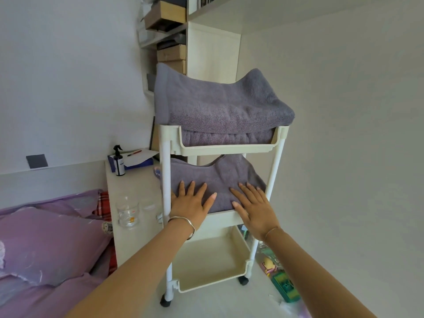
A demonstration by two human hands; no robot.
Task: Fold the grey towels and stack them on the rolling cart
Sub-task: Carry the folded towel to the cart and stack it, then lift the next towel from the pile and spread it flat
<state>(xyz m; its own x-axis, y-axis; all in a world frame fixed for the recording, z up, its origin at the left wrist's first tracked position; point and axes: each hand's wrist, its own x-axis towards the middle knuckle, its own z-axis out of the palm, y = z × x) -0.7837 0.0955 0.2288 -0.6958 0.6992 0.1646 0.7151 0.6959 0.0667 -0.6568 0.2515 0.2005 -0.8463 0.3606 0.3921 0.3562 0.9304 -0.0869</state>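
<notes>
A cream three-tier rolling cart (pixel 227 150) stands in front of me. Folded grey towels (pixel 220 106) are piled on its top tier and hang over the rim. Another folded grey towel (pixel 220 177) lies on the middle tier. My left hand (pixel 191 200) lies flat on that towel's front left part, fingers spread. My right hand (pixel 253 207) lies flat on its front right part, fingers straight. The bottom tier (pixel 206 265) holds nothing.
A pale bedside table (pixel 130 196) stands left of the cart with a glass jar (pixel 127 213), a spray bottle (pixel 119 161) and papers. A bed with purple bedding (pixel 46 244) fills the lower left. Toys and a green box (pixel 284 288) lie on the floor at right. Shelves with boxes (pixel 169 17) rise behind.
</notes>
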